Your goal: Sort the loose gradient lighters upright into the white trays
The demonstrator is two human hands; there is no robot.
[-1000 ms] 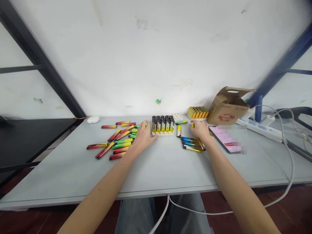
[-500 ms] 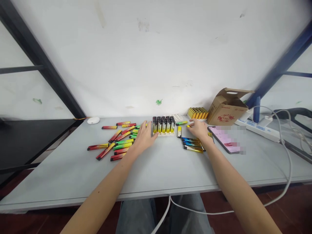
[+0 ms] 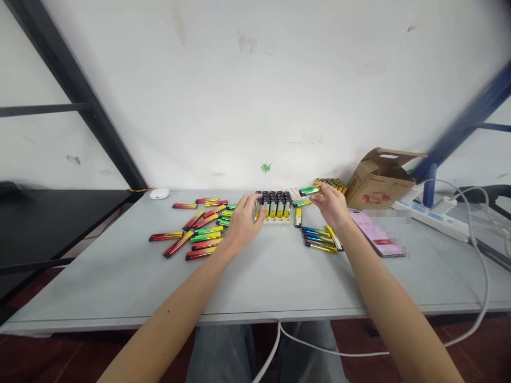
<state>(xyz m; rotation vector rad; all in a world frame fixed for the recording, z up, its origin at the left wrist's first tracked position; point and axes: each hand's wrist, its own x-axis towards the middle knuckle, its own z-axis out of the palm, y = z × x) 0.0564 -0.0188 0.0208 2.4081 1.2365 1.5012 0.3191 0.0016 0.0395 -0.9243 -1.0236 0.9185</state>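
Observation:
My right hand (image 3: pixel 329 205) holds a green lighter (image 3: pixel 310 190) between thumb and fingers, raised above the table. My left hand (image 3: pixel 246 219) is at the left end of a white rack (image 3: pixel 277 221) of upright, black-topped lighters (image 3: pixel 273 207); its thumb and fingers are round the lighter at that end. Red and yellow lighters (image 3: pixel 178 244) and green lighters (image 3: pixel 206 234) lie spread left of my left hand. A yellow lighter (image 3: pixel 298 217) and another green one (image 3: pixel 302 203) lie just right of the rack. Blue lighters (image 3: pixel 316 235) lie below my right hand.
Behind my right hand are packed yellow lighters (image 3: pixel 332 184) and an open cardboard box (image 3: pixel 377 186). A phone (image 3: pixel 379 234), a power strip (image 3: pixel 433 215) and white cables are on the right. A small white case (image 3: pixel 159 193) sits at the back left of the grey table (image 3: pixel 275 287).
My right hand has come up from the table with a green lighter in its fingers. My left thumb and fingers have closed in at the rack's left end. The view has shifted slightly.

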